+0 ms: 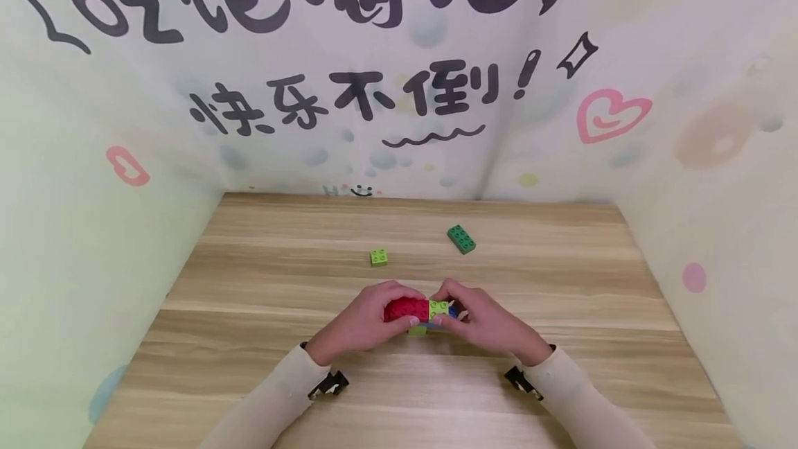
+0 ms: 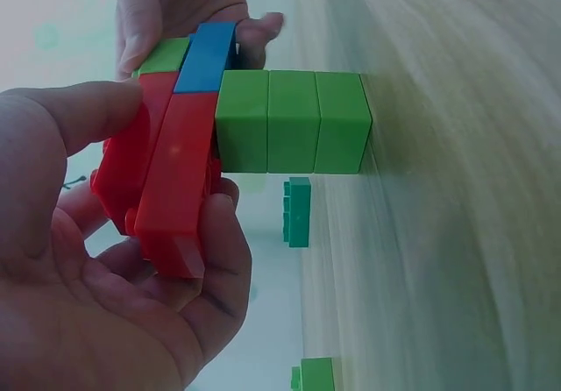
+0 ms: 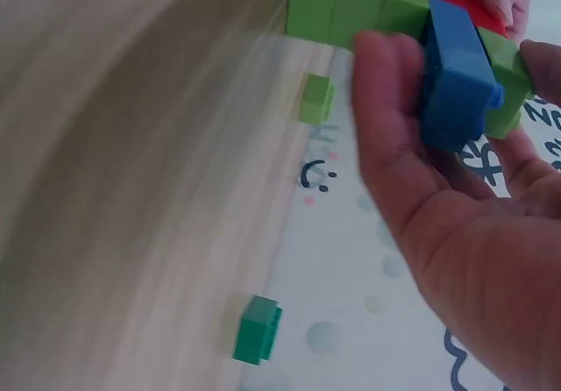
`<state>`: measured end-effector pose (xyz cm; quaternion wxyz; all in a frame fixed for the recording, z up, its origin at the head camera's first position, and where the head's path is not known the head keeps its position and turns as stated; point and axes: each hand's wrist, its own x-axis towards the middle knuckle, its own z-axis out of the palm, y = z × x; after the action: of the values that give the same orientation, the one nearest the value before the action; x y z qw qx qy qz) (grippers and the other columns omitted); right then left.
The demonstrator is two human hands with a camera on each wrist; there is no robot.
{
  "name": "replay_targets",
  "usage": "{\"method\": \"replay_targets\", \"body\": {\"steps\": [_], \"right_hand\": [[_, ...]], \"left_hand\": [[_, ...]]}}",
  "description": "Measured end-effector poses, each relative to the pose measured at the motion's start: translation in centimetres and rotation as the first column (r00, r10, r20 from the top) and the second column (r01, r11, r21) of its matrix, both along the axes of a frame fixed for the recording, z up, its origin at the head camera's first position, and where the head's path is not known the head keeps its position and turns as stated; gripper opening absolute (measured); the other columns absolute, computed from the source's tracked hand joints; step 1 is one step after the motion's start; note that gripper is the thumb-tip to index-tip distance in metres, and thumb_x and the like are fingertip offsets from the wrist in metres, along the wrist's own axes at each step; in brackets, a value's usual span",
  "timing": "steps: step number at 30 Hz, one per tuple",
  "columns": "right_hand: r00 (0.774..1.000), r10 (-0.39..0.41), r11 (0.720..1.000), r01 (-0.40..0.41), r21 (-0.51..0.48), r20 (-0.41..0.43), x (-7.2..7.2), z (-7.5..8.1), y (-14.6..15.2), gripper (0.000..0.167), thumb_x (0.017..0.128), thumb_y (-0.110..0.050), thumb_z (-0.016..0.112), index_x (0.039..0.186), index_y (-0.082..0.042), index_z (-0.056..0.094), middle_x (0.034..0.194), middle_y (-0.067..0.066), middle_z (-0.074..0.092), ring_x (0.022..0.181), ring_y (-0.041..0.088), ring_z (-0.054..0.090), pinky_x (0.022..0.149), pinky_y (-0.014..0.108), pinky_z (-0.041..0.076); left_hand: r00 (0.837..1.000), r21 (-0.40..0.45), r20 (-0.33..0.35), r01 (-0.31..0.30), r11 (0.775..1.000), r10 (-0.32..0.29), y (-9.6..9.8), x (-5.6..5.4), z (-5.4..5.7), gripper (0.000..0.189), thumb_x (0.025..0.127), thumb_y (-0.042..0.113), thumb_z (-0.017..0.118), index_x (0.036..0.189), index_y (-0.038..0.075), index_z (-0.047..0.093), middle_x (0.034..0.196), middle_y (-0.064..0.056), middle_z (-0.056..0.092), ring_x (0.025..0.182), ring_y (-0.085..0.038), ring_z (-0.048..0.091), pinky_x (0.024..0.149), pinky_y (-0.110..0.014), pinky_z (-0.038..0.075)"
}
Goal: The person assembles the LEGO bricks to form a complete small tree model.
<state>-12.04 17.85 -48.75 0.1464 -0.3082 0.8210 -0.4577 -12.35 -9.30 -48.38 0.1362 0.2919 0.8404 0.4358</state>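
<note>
A toy-block build stands on the table, its foot a column of light green bricks [image 2: 294, 121]. Across the column's top lie a lower red brick [image 2: 180, 185] and a blue brick [image 3: 460, 75], end to end. Above them sit an upper red brick [image 1: 406, 309] and a small light green brick [image 1: 438, 307]. My left hand [image 1: 373, 314] grips the red bricks, thumb on the upper one and fingers curled beneath the lower one. With my right hand [image 1: 489, 321] I pinch the small light green brick, other fingers held under the blue brick.
Beyond the build, a loose light green brick [image 1: 378, 258] rests studs up on the wooden table [image 1: 249, 283]. A dark green brick [image 1: 461, 239] lies farther back to the right. Printed walls [image 1: 349, 151] border the table at the back and both sides.
</note>
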Motion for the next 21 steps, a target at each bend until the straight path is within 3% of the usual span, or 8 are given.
{"method": "replay_targets", "body": {"steps": [6,16,21], "right_hand": [[0.998,0.016,0.997,-0.020,-0.076,-0.066,-0.25,-0.93,-0.20,0.012,0.104,-0.023,0.070,0.109,-0.019,0.059,0.081,-0.007,0.064,0.066,0.004,0.056,0.056,0.022,0.052],[0.999,0.027,0.995,-0.029,-0.090,-0.025,-0.32,-0.80,-0.15,0.011,0.104,-0.021,0.069,0.110,-0.017,0.060,0.085,-0.001,0.068,0.067,0.011,0.067,0.058,0.028,0.059],[1.000,-0.011,1.000,0.011,-0.012,-0.014,-0.25,-0.33,-0.05,0.016,0.103,-0.031,0.071,0.112,-0.025,0.060,0.088,-0.008,0.067,0.070,0.008,0.059,0.061,0.024,0.053]], "left_hand": [[1.000,0.002,0.000,-0.002,1.000,0.002,-0.08,0.00,-0.21,0.033,0.102,0.033,0.073,0.133,0.026,0.070,0.121,0.006,0.069,0.104,-0.011,0.063,0.084,-0.024,0.058],[1.000,0.001,-0.008,0.009,1.000,-0.009,-0.14,-0.11,-0.02,0.035,0.101,0.033,0.074,0.135,0.024,0.069,0.125,0.004,0.069,0.106,-0.011,0.064,0.085,-0.024,0.058],[1.000,-0.011,-0.006,0.018,1.000,-0.019,-0.16,-0.18,0.14,0.036,0.101,0.032,0.074,0.136,0.025,0.068,0.123,0.007,0.068,0.105,-0.011,0.063,0.084,-0.024,0.058]]}}
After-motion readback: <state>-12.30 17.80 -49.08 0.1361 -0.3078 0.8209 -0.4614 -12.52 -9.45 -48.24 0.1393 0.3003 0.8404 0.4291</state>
